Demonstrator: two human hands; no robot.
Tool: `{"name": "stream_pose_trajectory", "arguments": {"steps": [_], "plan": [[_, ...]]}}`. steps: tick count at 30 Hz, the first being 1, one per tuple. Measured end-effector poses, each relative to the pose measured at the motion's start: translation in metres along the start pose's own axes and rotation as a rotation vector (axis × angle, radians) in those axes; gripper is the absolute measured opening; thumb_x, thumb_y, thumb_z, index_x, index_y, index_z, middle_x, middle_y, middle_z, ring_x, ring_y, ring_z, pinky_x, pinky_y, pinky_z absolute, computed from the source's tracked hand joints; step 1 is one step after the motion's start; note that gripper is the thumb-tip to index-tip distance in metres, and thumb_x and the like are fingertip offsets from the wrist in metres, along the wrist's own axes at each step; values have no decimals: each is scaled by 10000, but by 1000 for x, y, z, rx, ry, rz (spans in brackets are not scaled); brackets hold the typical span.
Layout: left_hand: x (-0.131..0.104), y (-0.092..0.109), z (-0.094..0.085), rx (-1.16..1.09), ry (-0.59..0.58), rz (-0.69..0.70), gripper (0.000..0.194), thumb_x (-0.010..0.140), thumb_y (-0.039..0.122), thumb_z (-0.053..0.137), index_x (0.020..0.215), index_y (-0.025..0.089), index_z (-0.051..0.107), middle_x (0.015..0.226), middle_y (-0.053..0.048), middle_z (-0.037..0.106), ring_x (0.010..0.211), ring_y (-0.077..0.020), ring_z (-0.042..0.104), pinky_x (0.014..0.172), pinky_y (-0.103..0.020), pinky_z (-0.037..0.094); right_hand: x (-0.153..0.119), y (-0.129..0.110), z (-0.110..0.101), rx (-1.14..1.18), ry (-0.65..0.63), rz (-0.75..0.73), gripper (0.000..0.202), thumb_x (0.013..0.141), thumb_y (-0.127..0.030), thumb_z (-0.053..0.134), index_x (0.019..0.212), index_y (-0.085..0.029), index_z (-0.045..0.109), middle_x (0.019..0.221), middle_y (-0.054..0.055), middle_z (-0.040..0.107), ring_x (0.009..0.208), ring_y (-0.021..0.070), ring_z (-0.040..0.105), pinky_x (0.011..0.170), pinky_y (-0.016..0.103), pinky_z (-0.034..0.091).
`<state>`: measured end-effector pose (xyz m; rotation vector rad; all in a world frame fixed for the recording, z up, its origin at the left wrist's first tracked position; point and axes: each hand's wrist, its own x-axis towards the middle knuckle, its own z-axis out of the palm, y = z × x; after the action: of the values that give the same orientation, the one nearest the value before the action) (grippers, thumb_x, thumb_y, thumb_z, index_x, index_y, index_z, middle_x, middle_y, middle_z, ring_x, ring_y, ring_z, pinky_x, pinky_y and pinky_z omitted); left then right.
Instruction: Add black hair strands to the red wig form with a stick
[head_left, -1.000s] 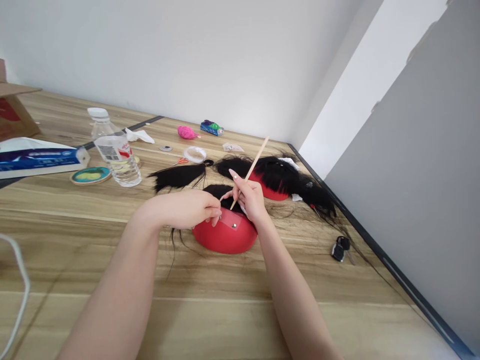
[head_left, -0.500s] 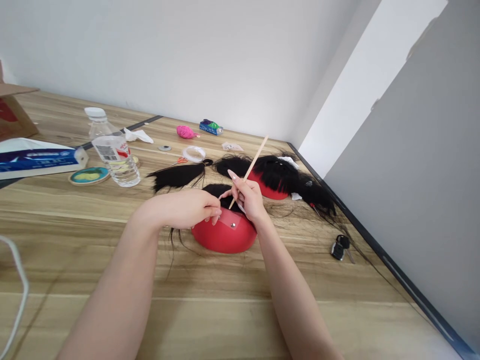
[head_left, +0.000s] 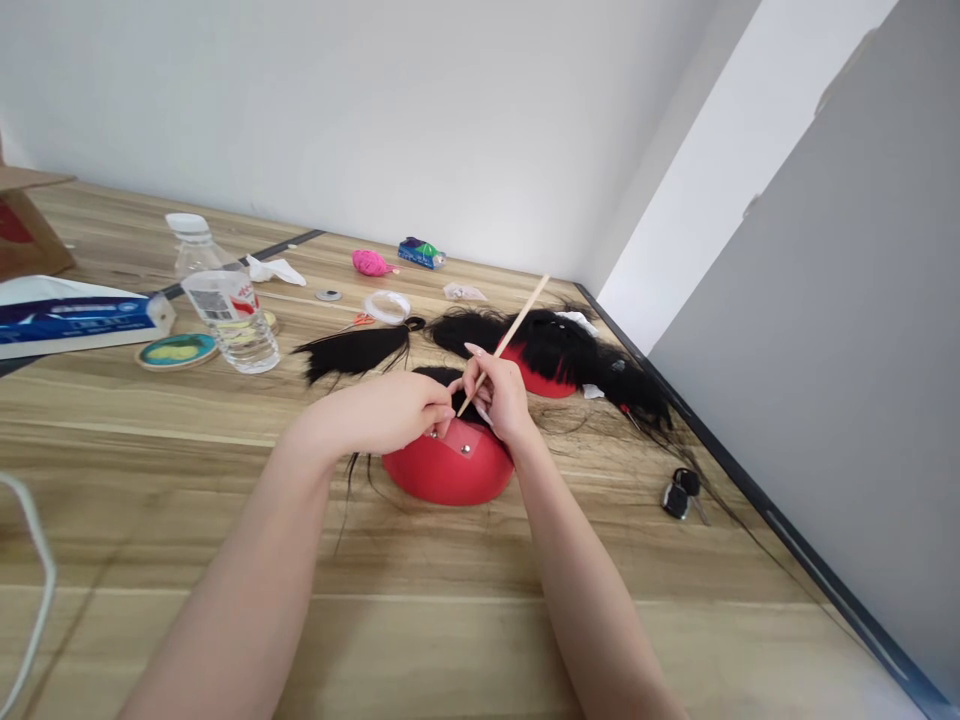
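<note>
A red dome-shaped form (head_left: 448,478) sits on the table, with black hair (head_left: 439,376) over its far side. A clear patch held by shiny pins (head_left: 465,449) lies on its near face. My right hand (head_left: 499,392) grips a thin wooden stick (head_left: 521,315) like a pen, its lower tip at the edge of the hair. Close beside that tip, my left hand (head_left: 409,410) has its fingers pinched together over the patch's upper edge. What those fingertips hold is too small to make out. A few loose strands hang below the left wrist.
Behind lie a tied black hair bundle (head_left: 360,350) and a second red form (head_left: 551,383) draped with hair. On the left stand a water bottle (head_left: 229,305), a tissue pack (head_left: 82,318) and a round coaster (head_left: 176,350). Keys (head_left: 681,493) lie to the right, near the wall.
My left hand has shifted right, closer to the stick's tip, uncovering another pin on the patch. The stick's upper end has tilted slightly to the right.
</note>
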<state>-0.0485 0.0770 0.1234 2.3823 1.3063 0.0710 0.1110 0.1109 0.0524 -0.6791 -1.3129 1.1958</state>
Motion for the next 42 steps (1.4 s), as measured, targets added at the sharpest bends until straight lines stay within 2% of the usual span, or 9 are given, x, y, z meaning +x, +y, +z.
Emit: {"name": "stream_pose_trajectory", "arguments": {"steps": [2, 6, 15, 22, 29, 31, 36, 42], "plan": [[0, 3, 1, 18, -8, -24, 267, 851, 241, 396, 749, 210, 641, 783, 0, 657, 649, -145, 559, 581, -261, 342, 1, 3, -2, 1, -3, -11, 483, 842, -462, 513, 449, -183, 540, 344, -68, 299, 306, 51, 194, 312, 221, 128], [2, 5, 4, 26, 4, -28, 259, 841, 220, 401, 732, 212, 636, 749, 7, 658, 608, -134, 539, 562, -259, 329, 1, 4, -2, -21, 20, -11, 501, 849, -481, 486, 445, -187, 529, 344, -50, 340, 312, 55, 191, 322, 234, 115], [5, 8, 10, 110, 43, -30, 263, 849, 212, 416, 711, 190, 639, 745, -26, 668, 608, -141, 544, 563, -262, 320, 0, 2, 7, -50, 142, -26, 566, 860, -540, 505, 416, -188, 504, 309, -71, 256, 290, 50, 190, 325, 227, 154], [8, 15, 10, 164, 66, -60, 282, 866, 183, 412, 738, 177, 664, 786, -49, 694, 606, -145, 560, 575, -266, 327, 0, 2, 7, -53, 115, -20, 556, 872, -533, 496, 443, -182, 537, 325, -67, 282, 307, 54, 207, 332, 224, 141], [8, 13, 12, 188, 76, -57, 305, 876, 206, 399, 759, 182, 679, 840, -64, 708, 637, -162, 580, 587, -278, 345, 1, 3, 5, -54, 108, -23, 572, 878, -553, 490, 445, -182, 534, 327, -79, 235, 301, 49, 175, 325, 224, 119], [9, 12, 13, 193, 79, -46, 306, 874, 210, 397, 755, 187, 677, 841, -61, 706, 645, -166, 581, 587, -280, 348, 1, 3, 5, -30, 103, -28, 556, 878, -526, 498, 443, -182, 543, 321, -78, 247, 300, 47, 174, 323, 219, 133], [9, 11, 14, 174, 19, -33, 297, 866, 213, 404, 745, 190, 673, 821, -57, 702, 651, -167, 587, 588, -273, 368, 1, 0, 9, 29, 120, -21, 514, 857, -439, 514, 407, -192, 536, 315, -72, 272, 309, 49, 205, 347, 206, 262], [6, 15, 11, 170, -16, -31, 305, 870, 200, 395, 737, 178, 668, 775, -62, 700, 625, -165, 589, 573, -273, 369, 2, 0, 9, -3, 131, 3, 515, 846, -481, 531, 417, -196, 544, 304, -58, 327, 300, 66, 340, 343, 208, 268]]}}
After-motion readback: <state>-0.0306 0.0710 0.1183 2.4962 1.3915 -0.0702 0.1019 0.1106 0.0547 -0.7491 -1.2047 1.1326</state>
